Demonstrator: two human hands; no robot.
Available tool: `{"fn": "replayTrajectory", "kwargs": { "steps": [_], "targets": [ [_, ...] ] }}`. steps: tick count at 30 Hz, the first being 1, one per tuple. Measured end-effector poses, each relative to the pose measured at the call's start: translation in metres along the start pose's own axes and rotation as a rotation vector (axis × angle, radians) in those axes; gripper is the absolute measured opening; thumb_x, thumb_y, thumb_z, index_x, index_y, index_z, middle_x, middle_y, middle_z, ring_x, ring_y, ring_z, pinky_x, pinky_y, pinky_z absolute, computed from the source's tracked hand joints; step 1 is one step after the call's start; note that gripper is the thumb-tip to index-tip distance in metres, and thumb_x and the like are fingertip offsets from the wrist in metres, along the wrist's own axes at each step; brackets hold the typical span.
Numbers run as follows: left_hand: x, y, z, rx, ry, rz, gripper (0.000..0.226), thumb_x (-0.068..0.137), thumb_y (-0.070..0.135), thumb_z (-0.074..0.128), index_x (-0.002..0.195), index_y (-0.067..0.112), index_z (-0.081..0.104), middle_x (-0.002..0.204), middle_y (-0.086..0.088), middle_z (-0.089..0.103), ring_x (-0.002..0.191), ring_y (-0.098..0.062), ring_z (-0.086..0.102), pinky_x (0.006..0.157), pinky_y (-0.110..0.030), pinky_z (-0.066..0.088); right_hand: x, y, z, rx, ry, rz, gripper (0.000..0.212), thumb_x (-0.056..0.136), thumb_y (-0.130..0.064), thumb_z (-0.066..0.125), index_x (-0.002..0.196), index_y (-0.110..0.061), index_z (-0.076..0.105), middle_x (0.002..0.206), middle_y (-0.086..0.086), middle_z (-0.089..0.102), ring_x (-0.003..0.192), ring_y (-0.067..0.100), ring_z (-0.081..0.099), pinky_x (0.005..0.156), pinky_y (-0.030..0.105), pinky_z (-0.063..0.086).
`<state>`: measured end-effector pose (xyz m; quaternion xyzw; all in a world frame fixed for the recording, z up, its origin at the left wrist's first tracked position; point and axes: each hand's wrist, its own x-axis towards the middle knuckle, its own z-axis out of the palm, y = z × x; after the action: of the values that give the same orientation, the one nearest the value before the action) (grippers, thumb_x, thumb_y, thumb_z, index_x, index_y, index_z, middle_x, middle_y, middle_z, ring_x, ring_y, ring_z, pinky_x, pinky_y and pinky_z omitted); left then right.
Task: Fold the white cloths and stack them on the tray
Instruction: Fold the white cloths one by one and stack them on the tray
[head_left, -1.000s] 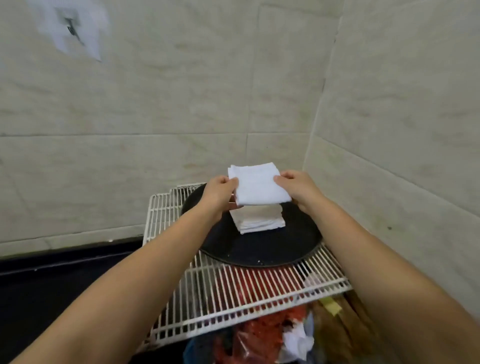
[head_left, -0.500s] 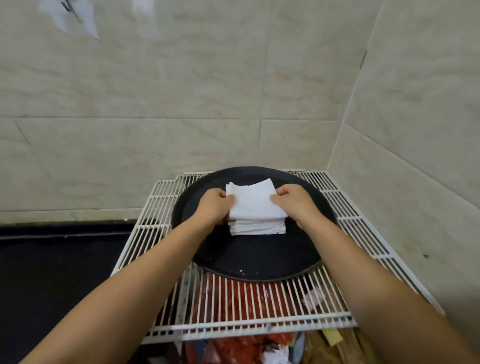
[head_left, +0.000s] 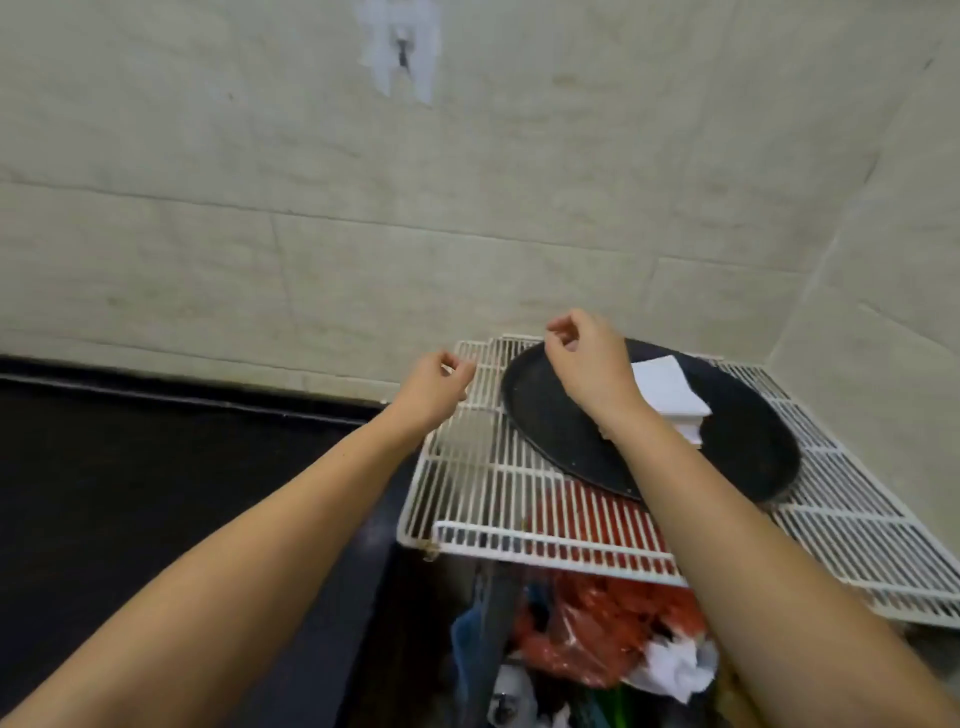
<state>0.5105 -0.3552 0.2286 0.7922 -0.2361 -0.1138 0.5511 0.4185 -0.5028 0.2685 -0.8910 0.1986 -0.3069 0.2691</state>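
Observation:
A stack of folded white cloths (head_left: 670, 392) lies on a round black tray (head_left: 737, 447), which sits on a white wire rack (head_left: 519, 499). My right hand (head_left: 587, 358) hovers above the tray's left side, fingers loosely curled, holding nothing; my right wrist hides the stack's left edge. My left hand (head_left: 434, 387) is in the air over the rack's left end, fingers loosely curled and empty. Neither hand touches the cloths.
Tiled walls meet in a corner behind and right of the rack. A dark counter (head_left: 156, 493) lies to the left. Under the rack sit red plastic bags (head_left: 597, 639) and crumpled white material (head_left: 675, 665).
Both hands set the folded cloth on the stack, let go and drew back to the left. The view swung left, so the tray now lies at the right.

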Motion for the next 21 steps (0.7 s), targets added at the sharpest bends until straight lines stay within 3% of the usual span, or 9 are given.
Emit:
{"fn": "replayTrajectory", "kwargs": {
  "steps": [4, 8, 10, 14, 21],
  "targets": [
    [-0.072, -0.064, -0.134, 0.161, 0.155, -0.024, 0.015, 0.096, 0.028, 0.049, 0.093, 0.012, 0.050, 0.073, -0.005, 0.056, 0.050, -0.013, 0.046, 0.043, -0.023, 0.036, -0.058, -0.119, 0.115, 0.083, -0.192, -0.163, 0.017, 0.089, -0.013, 0.053, 0.100, -0.009, 0.065, 0.102, 0.011, 0.064, 0.094, 0.026, 0.060, 0.081, 0.032, 0.044],
    [-0.149, -0.135, -0.277, 0.312, 0.262, -0.169, 0.017, 0.096, 0.029, 0.048, 0.098, 0.013, 0.051, 0.071, 0.001, 0.059, 0.049, -0.012, 0.051, 0.040, -0.020, 0.034, -0.136, -0.231, 0.235, 0.088, -0.451, -0.240, 0.018, 0.091, -0.022, 0.049, 0.100, -0.016, 0.064, 0.106, 0.007, 0.062, 0.098, 0.027, 0.059, 0.085, 0.037, 0.048],
    [-0.191, -0.167, -0.335, 0.365, 0.288, -0.255, 0.017, 0.096, 0.031, 0.048, 0.099, 0.014, 0.052, 0.072, 0.002, 0.060, 0.054, -0.012, 0.054, 0.045, -0.023, 0.039, -0.175, -0.276, 0.285, 0.065, -0.574, -0.281, 0.020, 0.093, -0.024, 0.046, 0.102, -0.018, 0.063, 0.109, 0.007, 0.060, 0.099, 0.027, 0.059, 0.085, 0.037, 0.048],
    [-0.269, -0.227, -0.425, 0.554, 0.309, -0.441, 0.022, 0.095, 0.036, 0.049, 0.104, 0.017, 0.054, 0.089, 0.001, 0.063, 0.083, -0.017, 0.060, 0.070, -0.029, 0.046, -0.239, -0.347, 0.365, -0.007, -0.769, -0.391, 0.024, 0.095, -0.026, 0.042, 0.105, -0.016, 0.061, 0.111, 0.008, 0.058, 0.100, 0.029, 0.059, 0.086, 0.041, 0.049],
    [-0.350, -0.312, -0.527, 0.576, 0.408, -0.671, 0.026, 0.096, 0.029, 0.048, 0.114, 0.011, 0.054, 0.107, -0.013, 0.066, 0.099, -0.026, 0.060, 0.083, -0.031, 0.044, -0.299, -0.440, 0.473, -0.061, -0.962, -0.556, 0.025, 0.096, -0.025, 0.039, 0.104, -0.014, 0.060, 0.112, 0.010, 0.057, 0.102, 0.032, 0.057, 0.088, 0.042, 0.048]
  ]
}}
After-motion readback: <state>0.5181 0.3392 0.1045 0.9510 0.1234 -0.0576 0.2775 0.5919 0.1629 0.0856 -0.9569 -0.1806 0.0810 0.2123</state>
